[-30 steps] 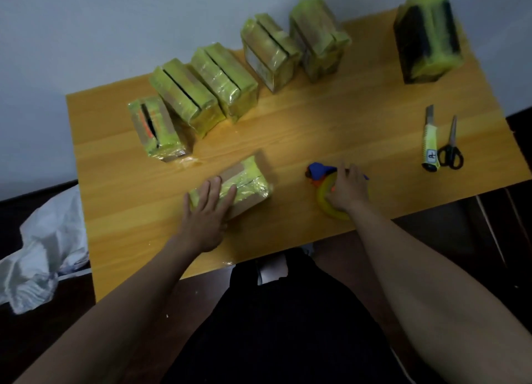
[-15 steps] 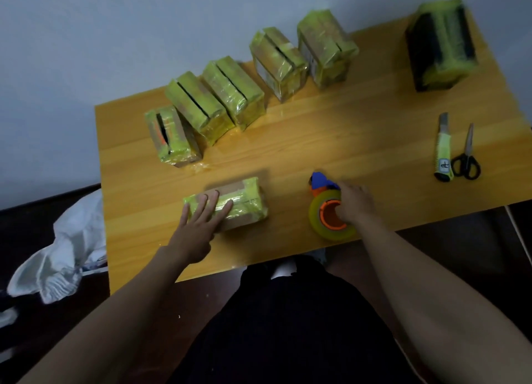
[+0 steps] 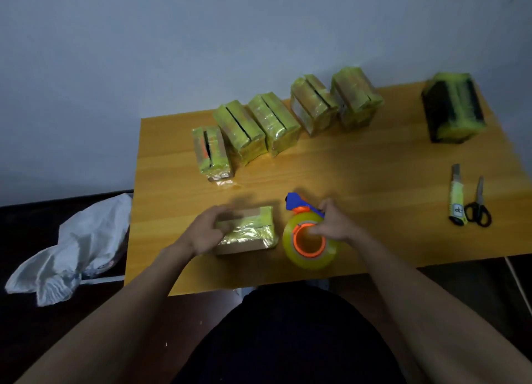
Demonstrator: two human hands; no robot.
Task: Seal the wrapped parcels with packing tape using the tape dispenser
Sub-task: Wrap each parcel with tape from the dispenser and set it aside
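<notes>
A small parcel [image 3: 250, 231] wrapped in yellow-green film lies near the front edge of the wooden table [image 3: 359, 170]. My left hand [image 3: 205, 231] grips its left end, fingers curled over the top. Just right of it stands the tape dispenser [image 3: 309, 239], a blue handle with an orange core and a roll of yellowish tape. My right hand [image 3: 335, 225] holds the dispenser, with the thumb in the orange core and the fingers round the handle.
Several wrapped parcels [image 3: 273, 124] stand in a row along the back of the table. A larger dark parcel [image 3: 453, 107] sits at the back right. A utility knife [image 3: 457, 195] and scissors [image 3: 478, 205] lie at the right. White cloth [image 3: 77, 245] lies off the table's left.
My right hand has lifted the dispenser upright and closed round it. My left hand has curled over the parcel's left end. The camera has tilted and shifted, so the table sits further right in view.
</notes>
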